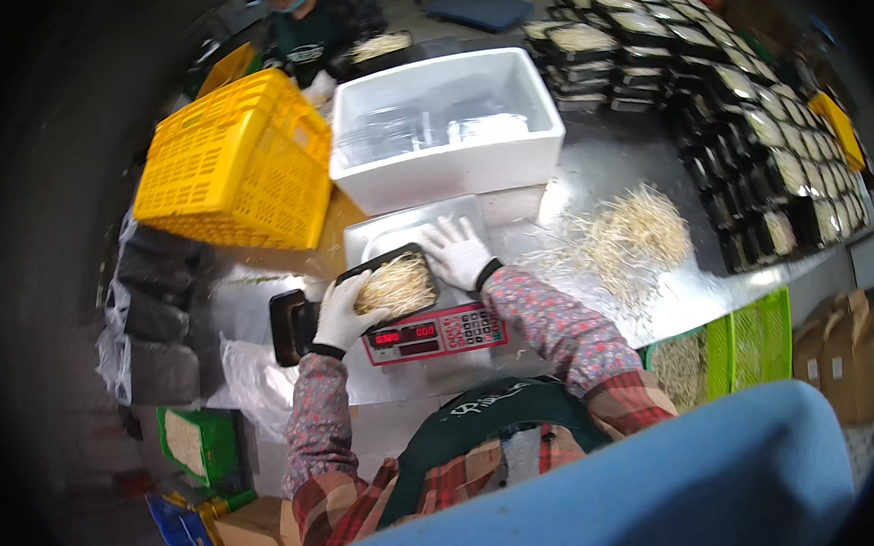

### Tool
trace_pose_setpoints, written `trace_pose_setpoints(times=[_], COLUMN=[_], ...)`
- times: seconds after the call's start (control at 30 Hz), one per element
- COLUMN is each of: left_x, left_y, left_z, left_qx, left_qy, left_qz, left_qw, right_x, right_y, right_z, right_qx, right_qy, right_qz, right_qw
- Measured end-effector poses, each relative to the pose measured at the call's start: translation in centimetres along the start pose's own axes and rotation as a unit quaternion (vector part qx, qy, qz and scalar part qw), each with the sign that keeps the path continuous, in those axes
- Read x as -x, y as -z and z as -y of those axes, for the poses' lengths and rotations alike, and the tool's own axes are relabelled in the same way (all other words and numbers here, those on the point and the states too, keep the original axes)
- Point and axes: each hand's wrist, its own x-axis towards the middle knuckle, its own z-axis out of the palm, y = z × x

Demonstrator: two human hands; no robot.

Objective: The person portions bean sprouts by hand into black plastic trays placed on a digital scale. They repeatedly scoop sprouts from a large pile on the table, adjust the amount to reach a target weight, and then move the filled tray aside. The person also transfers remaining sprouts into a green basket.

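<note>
A black tray filled with pale, thin bean sprouts (398, 284) is tilted over the scale (436, 333), which has a red front panel with a lit display. My left hand (344, 312), in a white glove, grips the tray's left side, thumb and fingers over the rim. Beside the tray's right edge, my gloved right hand (457, 251) has its fingers spread above the scale's metal pan (415, 218); it appears to hold nothing. An empty-looking black tray (288, 328) lies left of my left hand. Loose sprouts form a pile (640, 238) on the table to the right.
Behind the scale stands a white foam box (452, 173) with wrapped contents. A yellow crate (229, 160) leans at its left. Filled trays (776, 137) are stacked at right, black trays (158, 317) at left. A green basket (747, 346) is at the near right; a co-worker (315, 27) stands opposite.
</note>
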Motion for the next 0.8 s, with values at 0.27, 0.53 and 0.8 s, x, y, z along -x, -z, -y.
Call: trace_pose_setpoints(times=[0.27, 0.53, 0.8], left_x=[-2.1, -5.3, -5.1], left_y=[-3.2, -2.1, -3.3], left_z=[-0.8, -4.3, -17.5], left_qx=[0.0, -0.069, 0.111], left_qy=[-0.003, -0.052, -0.063], left_qz=[-0.039, -0.134, -0.191], left_qw=[0.999, 0.987, 0.973], right_x=[9.8, 25.5, 26.5], right_y=[1.2, 5.4, 9.8], right_z=[-9.5, -23.5, -37.1], right_qx=[-0.062, -0.021, 0.008], right_qy=[-0.309, -0.411, -0.528], right_qz=[-0.076, -0.236, 0.07], right_qw=[0.946, 0.88, 0.846])
